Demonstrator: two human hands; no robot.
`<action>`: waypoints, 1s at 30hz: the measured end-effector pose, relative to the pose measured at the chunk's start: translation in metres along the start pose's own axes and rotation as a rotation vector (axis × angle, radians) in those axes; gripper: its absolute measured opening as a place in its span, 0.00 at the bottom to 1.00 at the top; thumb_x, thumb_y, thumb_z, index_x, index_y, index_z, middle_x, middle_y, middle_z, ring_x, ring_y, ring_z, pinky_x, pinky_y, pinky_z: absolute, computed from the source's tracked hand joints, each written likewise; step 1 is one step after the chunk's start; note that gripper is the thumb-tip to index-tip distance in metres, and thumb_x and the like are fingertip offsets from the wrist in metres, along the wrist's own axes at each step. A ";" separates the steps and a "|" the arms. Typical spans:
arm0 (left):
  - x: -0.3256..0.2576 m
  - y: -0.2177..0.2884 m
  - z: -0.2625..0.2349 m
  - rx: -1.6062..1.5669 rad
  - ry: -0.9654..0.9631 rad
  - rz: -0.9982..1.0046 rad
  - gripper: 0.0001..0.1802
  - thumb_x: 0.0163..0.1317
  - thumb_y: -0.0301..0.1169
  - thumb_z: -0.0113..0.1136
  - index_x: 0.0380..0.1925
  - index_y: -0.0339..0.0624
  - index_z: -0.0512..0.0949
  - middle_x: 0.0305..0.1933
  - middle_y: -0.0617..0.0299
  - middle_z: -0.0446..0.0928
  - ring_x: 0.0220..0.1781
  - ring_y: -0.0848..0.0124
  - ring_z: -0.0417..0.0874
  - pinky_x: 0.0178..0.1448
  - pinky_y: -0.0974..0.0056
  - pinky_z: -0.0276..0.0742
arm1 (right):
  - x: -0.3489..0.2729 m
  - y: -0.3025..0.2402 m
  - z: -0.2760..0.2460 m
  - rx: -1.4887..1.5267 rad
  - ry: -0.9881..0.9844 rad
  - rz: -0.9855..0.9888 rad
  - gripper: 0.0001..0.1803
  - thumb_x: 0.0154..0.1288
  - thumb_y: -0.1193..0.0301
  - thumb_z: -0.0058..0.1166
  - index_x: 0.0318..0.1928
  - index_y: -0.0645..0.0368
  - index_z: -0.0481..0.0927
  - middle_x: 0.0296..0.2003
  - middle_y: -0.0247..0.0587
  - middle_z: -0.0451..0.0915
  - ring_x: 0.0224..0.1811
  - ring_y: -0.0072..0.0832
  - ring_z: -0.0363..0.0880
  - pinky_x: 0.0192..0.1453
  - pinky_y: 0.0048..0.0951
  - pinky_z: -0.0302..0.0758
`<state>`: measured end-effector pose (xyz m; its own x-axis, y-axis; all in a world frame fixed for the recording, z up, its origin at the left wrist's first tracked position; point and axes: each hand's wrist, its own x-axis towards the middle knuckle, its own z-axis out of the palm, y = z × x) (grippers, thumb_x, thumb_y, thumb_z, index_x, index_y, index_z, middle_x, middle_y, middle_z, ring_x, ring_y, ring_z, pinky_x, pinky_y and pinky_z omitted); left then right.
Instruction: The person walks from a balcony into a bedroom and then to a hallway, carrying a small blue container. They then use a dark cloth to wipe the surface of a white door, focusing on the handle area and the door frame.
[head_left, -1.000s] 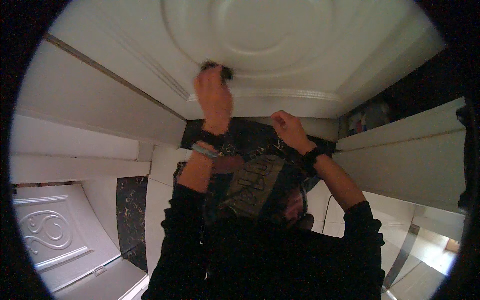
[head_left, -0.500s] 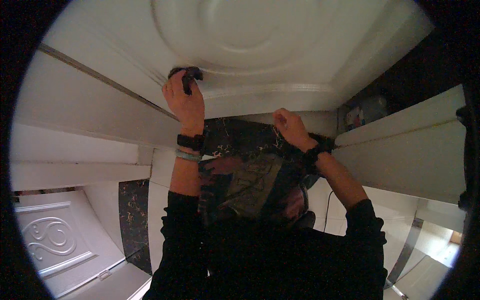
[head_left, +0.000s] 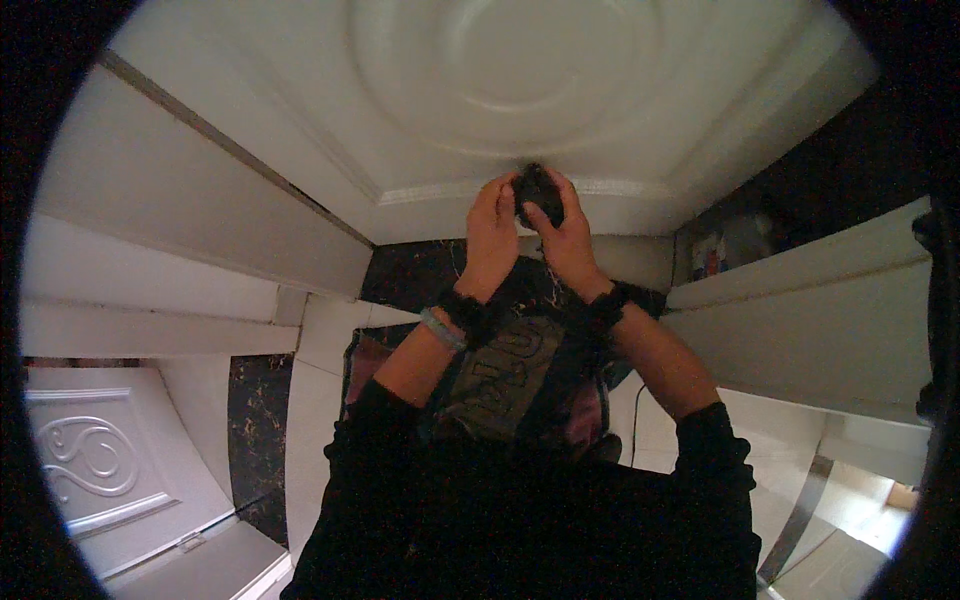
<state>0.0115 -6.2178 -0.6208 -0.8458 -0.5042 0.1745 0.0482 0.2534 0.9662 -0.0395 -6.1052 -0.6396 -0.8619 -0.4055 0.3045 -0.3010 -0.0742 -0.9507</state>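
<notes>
A small dark crumpled bundle (head_left: pixel 538 197), which looks like a cloth, is held up between my two hands in front of the lower part of a white panelled door (head_left: pixel 420 150). My left hand (head_left: pixel 490 230) closes on its left side with the fingers curled. On its right side my right hand (head_left: pixel 568 232) grips it, the thumb pressed across its lower front. The bundle hides the parts of the fingers behind it. Whether it touches the door, I cannot tell. Dark bands circle both wrists, and the left one has a pale bracelet (head_left: pixel 442 329) too.
White door frames (head_left: pixel 200 170) flank me on the left and right. Below my hands runs a dark marbled threshold strip (head_left: pixel 412 275). A printed, multicoloured fabric (head_left: pixel 505 375) lies under my forearms. A second embossed door (head_left: pixel 110 450) is at the lower left, a thin cable (head_left: pixel 636 425) at the lower right.
My left hand has brought the dark bundle away from the door's left side, rightward to the middle. My right hand has risen from below the door and now holds it too.
</notes>
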 end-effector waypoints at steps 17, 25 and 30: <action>0.002 -0.040 -0.152 0.710 0.282 0.277 0.27 0.55 0.21 0.58 0.56 0.32 0.62 0.59 0.41 0.63 0.61 0.44 0.65 0.63 0.51 0.64 | 0.083 -0.074 0.126 -0.435 0.072 -0.661 0.26 0.54 0.76 0.61 0.55 0.58 0.73 0.47 0.51 0.72 0.49 0.46 0.72 0.52 0.38 0.73; 0.000 -0.052 -0.138 0.779 0.192 0.298 0.25 0.55 0.21 0.56 0.55 0.34 0.64 0.58 0.45 0.66 0.60 0.47 0.67 0.62 0.51 0.65 | 0.056 -0.063 0.088 -0.662 -0.075 -0.519 0.27 0.54 0.75 0.59 0.57 0.60 0.70 0.49 0.53 0.71 0.51 0.48 0.71 0.55 0.39 0.71; 0.007 -0.068 -0.109 0.846 -0.072 0.406 0.24 0.57 0.22 0.52 0.56 0.35 0.66 0.58 0.46 0.66 0.59 0.49 0.68 0.62 0.52 0.65 | 0.085 -0.075 0.112 -0.586 -0.041 -0.694 0.28 0.53 0.76 0.59 0.57 0.60 0.70 0.50 0.53 0.71 0.53 0.48 0.71 0.58 0.40 0.70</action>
<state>0.0604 -6.3289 -0.6646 -0.8812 -0.2005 0.4281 -0.0313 0.9283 0.3704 -0.0443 -6.2356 -0.5493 -0.3976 -0.4754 0.7848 -0.9161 0.1568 -0.3691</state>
